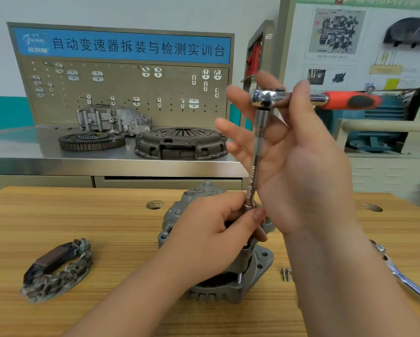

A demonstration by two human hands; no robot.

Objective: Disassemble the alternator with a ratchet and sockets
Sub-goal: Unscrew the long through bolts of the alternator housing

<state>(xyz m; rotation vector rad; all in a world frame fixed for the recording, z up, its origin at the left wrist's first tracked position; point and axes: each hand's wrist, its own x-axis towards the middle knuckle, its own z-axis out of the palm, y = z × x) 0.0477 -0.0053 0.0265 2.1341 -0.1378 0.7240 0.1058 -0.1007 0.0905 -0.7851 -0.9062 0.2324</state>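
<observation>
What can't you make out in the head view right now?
Head view:
What the extension's lower end sits on: hidden by the left hand.
Chrome tool: cut off by the right edge and forearm.
Whether the right hand grips the ratchet: fingers overlap it.
Loose fasteners: too small to identify.
</observation>
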